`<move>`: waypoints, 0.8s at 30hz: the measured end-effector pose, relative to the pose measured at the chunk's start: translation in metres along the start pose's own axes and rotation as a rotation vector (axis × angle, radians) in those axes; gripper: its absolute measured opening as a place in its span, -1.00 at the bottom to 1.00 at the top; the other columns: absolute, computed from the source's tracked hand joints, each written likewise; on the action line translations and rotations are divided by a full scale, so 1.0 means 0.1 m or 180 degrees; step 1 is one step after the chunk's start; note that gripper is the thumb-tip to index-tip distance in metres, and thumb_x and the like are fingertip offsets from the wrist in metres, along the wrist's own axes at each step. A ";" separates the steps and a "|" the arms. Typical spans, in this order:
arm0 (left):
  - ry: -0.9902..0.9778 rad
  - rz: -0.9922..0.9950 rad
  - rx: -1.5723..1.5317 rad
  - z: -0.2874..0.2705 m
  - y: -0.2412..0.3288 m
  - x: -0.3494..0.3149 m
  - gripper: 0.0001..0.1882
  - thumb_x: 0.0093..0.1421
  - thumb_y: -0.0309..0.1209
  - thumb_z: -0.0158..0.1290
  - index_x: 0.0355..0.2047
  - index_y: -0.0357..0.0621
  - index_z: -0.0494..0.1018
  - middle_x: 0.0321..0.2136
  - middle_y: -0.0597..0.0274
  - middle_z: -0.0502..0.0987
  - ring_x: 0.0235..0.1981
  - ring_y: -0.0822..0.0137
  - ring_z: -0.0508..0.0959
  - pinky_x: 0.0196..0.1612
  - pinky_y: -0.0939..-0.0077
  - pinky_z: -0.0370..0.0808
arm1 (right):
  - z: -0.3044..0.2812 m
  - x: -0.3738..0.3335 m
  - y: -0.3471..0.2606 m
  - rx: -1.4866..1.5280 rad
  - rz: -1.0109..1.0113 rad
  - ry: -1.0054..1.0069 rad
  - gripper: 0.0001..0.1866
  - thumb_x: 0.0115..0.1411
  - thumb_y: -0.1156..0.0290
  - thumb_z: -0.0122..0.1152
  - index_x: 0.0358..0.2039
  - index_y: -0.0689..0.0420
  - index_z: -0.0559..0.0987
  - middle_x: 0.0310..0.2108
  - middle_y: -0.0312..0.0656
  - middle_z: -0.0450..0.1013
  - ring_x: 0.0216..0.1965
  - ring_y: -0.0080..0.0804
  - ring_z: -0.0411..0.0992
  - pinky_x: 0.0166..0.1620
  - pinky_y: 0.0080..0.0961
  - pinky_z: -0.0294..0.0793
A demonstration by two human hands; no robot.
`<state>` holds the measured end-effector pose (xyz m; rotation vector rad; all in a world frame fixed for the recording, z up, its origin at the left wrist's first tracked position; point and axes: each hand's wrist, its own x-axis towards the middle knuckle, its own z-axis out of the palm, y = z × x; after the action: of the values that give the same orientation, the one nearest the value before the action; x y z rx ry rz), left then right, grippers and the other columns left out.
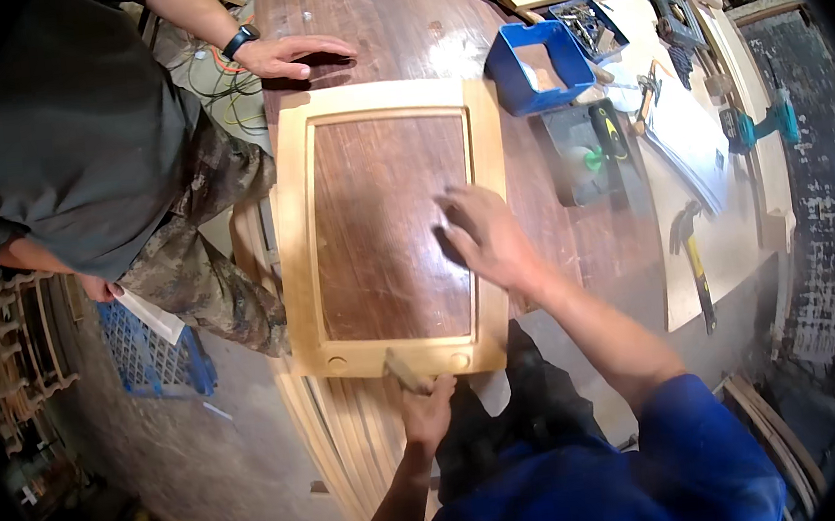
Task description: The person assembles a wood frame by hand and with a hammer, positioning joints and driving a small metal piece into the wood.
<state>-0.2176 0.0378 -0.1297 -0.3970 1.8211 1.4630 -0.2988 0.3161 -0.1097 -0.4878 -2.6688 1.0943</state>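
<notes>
A light wooden cabinet door frame [485, 143] lies on the brown table, with brown wood grain showing in its middle. Two round recesses mark its near rail. My left hand [426, 412] is at that rail, its fingers closed on a small grey-brown flat piece [404, 372] resting over the edge; blur hides what kind it is. Over the right part of the frame's middle, my right hand [484, 237] hovers with fingers apart and nothing in them. I cannot tell whether its fingertips touch the surface.
At left stands another person [94, 141], one hand [292, 56] beside the frame's far left corner, the other holding a white strip [152, 316]. To the right are a blue bin [540, 68], a box of hardware [591, 28], a hammer [694, 264] and a teal power drill [761, 124].
</notes>
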 end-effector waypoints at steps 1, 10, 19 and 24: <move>-0.0223 0.0119 0.0430 0.02 0.00 0.07 -0.74 0.26 -0.40 0.16 -0.50 -0.31 0.46 -0.50 0.09 0.60 -0.43 0.33 0.62 -0.32 0.42 0.55 | -0.04 -0.22 0.02 0.0086 0.0077 -0.0017 -0.56 0.23 0.33 0.21 0.09 0.22 0.52 0.15 0.14 0.40 0.22 0.08 0.32 0.28 -0.19 0.31; -0.1626 0.0547 0.0736 0.51 0.72 0.59 -0.46 0.45 -0.10 -0.11 0.04 -0.45 0.47 -0.16 -0.03 0.63 -0.22 0.31 0.62 -0.09 0.44 0.57 | -0.98 -1.58 0.44 -0.0071 0.1181 0.0339 -0.68 0.25 0.48 0.19 0.02 0.18 0.56 -0.02 0.01 0.53 0.03 -0.05 0.49 0.12 -0.29 0.45; -0.1918 0.1296 0.0808 0.49 1.43 0.77 -0.46 0.51 0.03 -0.32 -0.18 -0.20 0.41 -0.10 0.14 0.50 -0.31 0.38 0.53 -0.11 0.49 0.49 | -2.43 -2.87 1.93 -0.2428 0.2023 0.0517 -0.41 0.19 0.44 0.19 0.22 0.35 0.34 0.16 0.24 0.32 0.18 0.20 0.31 0.22 -0.11 0.34; -0.1844 0.1243 0.1069 0.76 1.81 0.96 -0.73 0.45 -0.23 -0.03 -0.14 -0.20 0.45 -0.22 0.26 0.54 -0.31 0.48 0.52 -0.23 0.57 0.45 | -2.72 -3.28 2.65 -0.1993 0.2836 0.0161 -0.50 0.17 0.45 0.09 0.13 0.36 0.40 0.02 0.29 0.42 0.07 0.22 0.41 0.13 -0.09 0.40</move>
<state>-0.3720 0.1825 -0.0768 0.5279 1.6595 1.2973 0.1483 0.5422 -0.1313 -1.8956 -2.7184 0.2994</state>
